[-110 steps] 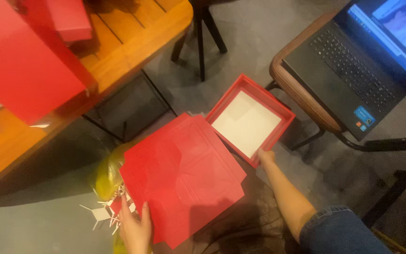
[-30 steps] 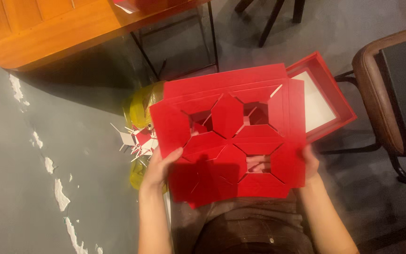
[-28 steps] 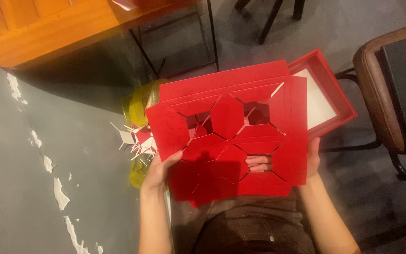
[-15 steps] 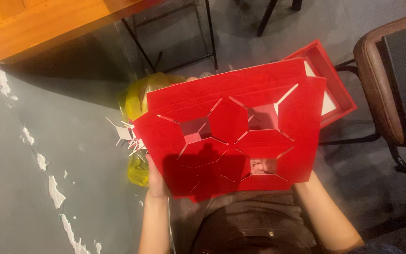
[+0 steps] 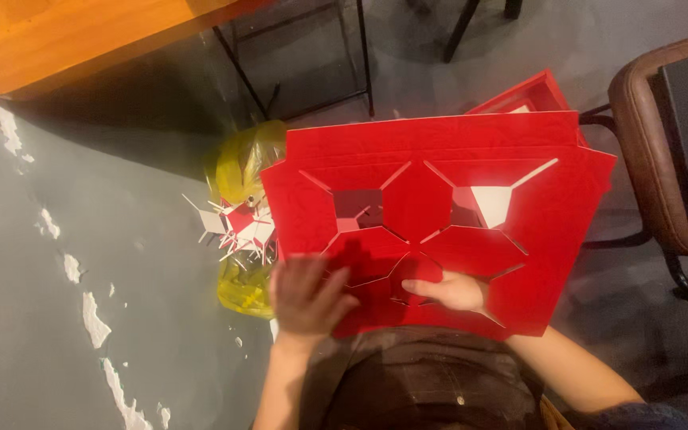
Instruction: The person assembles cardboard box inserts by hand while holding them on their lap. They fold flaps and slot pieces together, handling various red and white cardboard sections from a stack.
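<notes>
left hand: your left hand (image 5: 306, 293) lies flat, fingers spread, on the lower left corner of the red die-cut card sheet (image 5: 439, 223), at 7 o'clock; grasps nothing.
right hand: your right hand (image 5: 449, 291) pokes through a cut-out at 6 o'clock, fingers together pressing a flap.
sheet: over your lap, tilted, centre frame.
step: looks like punching out the cut panels.
next move: calls for steady bracing while pushing the flap free.
around: red box (image 5: 519, 99) at 1 o'clock; yellow bag (image 5: 242, 167) with scraps at 9 o'clock.
</notes>
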